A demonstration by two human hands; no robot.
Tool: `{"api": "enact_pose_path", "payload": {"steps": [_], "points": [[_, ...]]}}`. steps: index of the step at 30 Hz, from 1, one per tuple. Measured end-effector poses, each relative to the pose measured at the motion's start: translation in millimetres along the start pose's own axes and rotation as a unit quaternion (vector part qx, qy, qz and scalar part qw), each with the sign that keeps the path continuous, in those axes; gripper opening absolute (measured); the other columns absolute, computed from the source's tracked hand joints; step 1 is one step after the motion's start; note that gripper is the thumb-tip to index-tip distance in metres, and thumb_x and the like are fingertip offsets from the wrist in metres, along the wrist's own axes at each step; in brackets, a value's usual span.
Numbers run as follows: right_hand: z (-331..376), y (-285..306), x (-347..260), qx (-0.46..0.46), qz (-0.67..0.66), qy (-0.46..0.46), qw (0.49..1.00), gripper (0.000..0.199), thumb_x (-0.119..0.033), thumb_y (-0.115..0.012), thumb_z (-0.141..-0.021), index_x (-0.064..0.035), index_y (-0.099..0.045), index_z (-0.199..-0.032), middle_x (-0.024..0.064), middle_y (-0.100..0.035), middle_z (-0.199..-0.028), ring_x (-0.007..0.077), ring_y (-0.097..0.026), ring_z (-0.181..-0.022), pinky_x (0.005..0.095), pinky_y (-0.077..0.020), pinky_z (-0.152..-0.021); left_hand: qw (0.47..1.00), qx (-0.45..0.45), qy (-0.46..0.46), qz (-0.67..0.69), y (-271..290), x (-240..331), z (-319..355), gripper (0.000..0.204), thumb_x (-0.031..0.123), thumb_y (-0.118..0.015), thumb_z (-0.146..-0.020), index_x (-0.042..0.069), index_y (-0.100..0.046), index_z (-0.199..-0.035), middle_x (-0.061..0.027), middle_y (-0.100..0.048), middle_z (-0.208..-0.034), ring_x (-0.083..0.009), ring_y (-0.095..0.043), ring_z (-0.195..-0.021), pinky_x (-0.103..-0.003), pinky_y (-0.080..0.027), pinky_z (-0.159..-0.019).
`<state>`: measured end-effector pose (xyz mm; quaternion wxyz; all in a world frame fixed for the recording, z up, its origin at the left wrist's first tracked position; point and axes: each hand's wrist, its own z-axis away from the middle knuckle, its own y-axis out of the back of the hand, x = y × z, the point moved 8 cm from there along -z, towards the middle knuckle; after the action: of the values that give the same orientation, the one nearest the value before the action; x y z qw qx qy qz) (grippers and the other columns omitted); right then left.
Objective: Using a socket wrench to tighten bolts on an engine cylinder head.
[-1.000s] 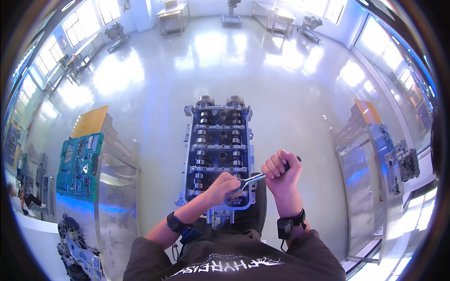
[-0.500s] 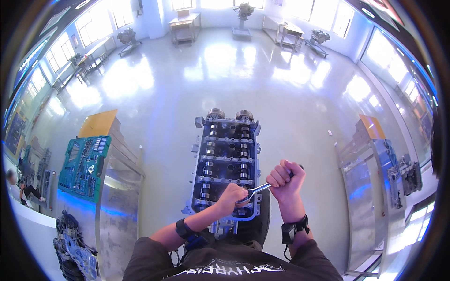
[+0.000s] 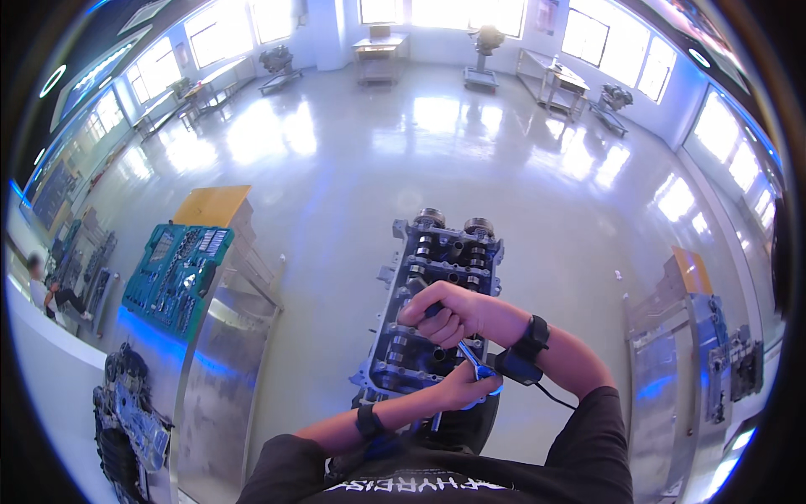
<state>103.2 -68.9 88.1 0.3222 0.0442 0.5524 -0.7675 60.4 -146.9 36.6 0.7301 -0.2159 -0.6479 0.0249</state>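
Note:
A grey engine cylinder head [image 3: 437,252] with camshafts stands on a stand right in front of me. My right hand [image 3: 445,312] is shut on the handle of a silver wrench [image 3: 467,354], reaching across over the middle of the cylinder head. My left hand [image 3: 466,388] is closed over the wrench's lower end at the near edge of the cylinder head, so that end is hidden. Both wrists wear black bands, and a cable hangs from the right one.
A teal tool tray [image 3: 176,269] lies on a metal cabinet at my left, with a yellow board [image 3: 214,206] behind it. Another metal cabinet [image 3: 672,370] stands at the right. Engine parts [image 3: 126,416] sit lower left. A person [image 3: 42,286] is far left. Tables line the back wall.
My right hand has swung the wrench handle from the right side leftward over the cylinder head. My left hand stayed on the wrench's lower end. The view shifted.

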Motion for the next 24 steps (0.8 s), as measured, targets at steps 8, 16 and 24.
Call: {"api": "enact_pose_path", "payload": {"steps": [8,16,24], "points": [[-28,-33,25,0.009,0.061,-0.077,0.995,0.028,-0.023,-0.053,-0.091,-0.0123,-0.043,-0.067,-0.0092,-0.029,-0.047,0.0013,-0.028,-0.035,0.0183,-0.0220,-0.031,0.969,-0.072,-0.232,-0.046,16,-29,17,0.018,0.010,-0.065,-0.086,0.007,-0.049,-0.093,-0.0034,-0.058,-0.079,-0.0099,-0.055,-0.070,-0.027,-0.045,-0.061],[19,-54,-68,-0.034,0.014,0.246,0.969,0.024,-0.022,-0.044,-0.094,-0.0121,-0.045,-0.072,-0.0079,-0.030,-0.045,0.0039,-0.025,-0.033,0.0206,-0.0208,-0.030,0.990,0.100,-0.030,0.098,35,64,29,0.020,0.016,-0.061,-0.083,0.003,-0.053,-0.071,0.0019,-0.050,-0.065,-0.0052,-0.042,-0.058,-0.024,-0.034,-0.050],[63,-24,-52,0.026,-0.058,0.533,0.843,0.026,-0.018,-0.044,-0.091,-0.0126,-0.040,-0.065,-0.0036,-0.030,-0.048,0.0113,-0.031,-0.044,0.0281,-0.0306,-0.048,0.977,0.046,-0.177,0.107,91,98,49,0.051,0.031,-0.044,-0.092,0.007,-0.039,-0.048,-0.0026,-0.034,-0.043,-0.0114,-0.029,-0.040,-0.030,-0.020,-0.041]]}}
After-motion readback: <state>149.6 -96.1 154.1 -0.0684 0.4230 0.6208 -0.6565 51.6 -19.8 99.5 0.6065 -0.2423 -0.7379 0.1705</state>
